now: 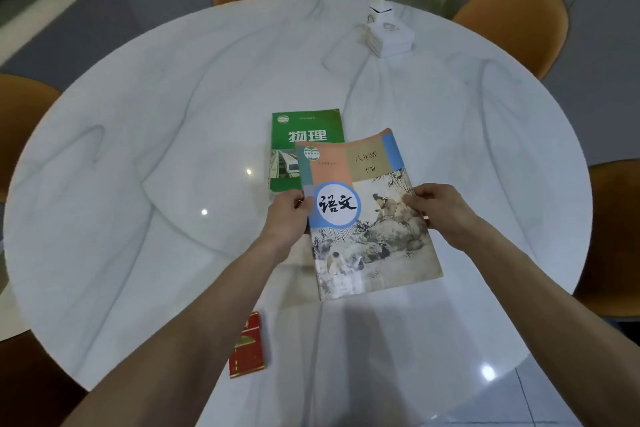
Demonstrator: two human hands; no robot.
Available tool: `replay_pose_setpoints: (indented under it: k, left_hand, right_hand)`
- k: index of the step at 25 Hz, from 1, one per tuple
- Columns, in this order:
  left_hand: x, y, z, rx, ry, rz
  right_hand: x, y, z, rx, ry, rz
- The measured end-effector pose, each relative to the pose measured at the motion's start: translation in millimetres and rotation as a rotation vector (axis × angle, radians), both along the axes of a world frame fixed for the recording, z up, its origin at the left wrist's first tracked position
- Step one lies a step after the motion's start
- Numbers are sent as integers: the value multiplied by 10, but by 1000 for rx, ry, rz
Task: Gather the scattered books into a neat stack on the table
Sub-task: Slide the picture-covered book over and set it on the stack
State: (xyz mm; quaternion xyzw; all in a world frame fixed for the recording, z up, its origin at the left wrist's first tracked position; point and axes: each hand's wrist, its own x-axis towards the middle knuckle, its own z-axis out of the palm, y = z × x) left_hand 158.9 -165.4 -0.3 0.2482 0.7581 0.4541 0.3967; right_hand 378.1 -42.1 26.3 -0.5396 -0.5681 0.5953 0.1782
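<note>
A textbook with a painted landscape cover and a blue-ringed white circle (367, 218) is held above the round marble table (156, 149), tilted slightly. My left hand (287, 218) grips its left edge and my right hand (440, 211) grips its right edge. The far end of this book overlaps a green textbook (304, 135) that lies flat on the table near the middle. Much of the green book's lower right part is hidden under the held one.
A small red packet (247, 347) lies near the table's front edge beside my left forearm. White boxes (389, 36) are stacked at the far right of the table. Orange chairs (512, 17) stand around the table.
</note>
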Motion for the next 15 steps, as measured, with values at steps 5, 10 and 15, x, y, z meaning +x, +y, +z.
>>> replay_pose_setpoints:
  k: [5, 10, 15]
  left_hand:
    - [-523, 277, 106, 64, 37, 29]
    - [-990, 651, 257, 63, 64, 87]
    - [-1372, 1071, 235, 34, 122, 96]
  right_hand:
    - [-466, 292, 195, -11, 84, 47]
    - [-1008, 663, 269, -16, 107, 70]
    - [-1459, 1073, 143, -10, 73, 52]
